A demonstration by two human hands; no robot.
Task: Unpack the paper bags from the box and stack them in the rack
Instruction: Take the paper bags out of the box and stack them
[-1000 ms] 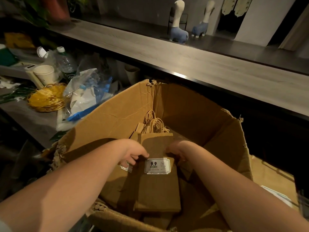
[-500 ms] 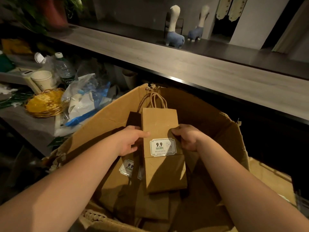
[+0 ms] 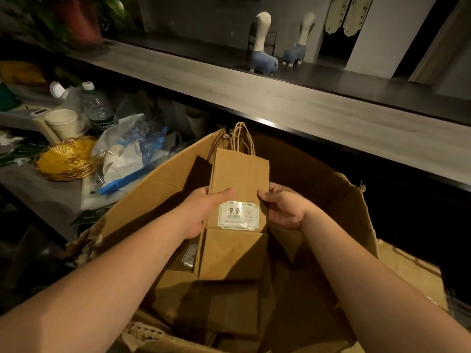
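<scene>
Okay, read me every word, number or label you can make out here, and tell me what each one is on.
"9.9": on the white sticker of the paper bag held by the left hand and right hand; smaller print under it is too blurred to read.
"CestBo", partly cut off: on the water bottle label.
Second sticker on a bag lower in the box: unreadable.
</scene>
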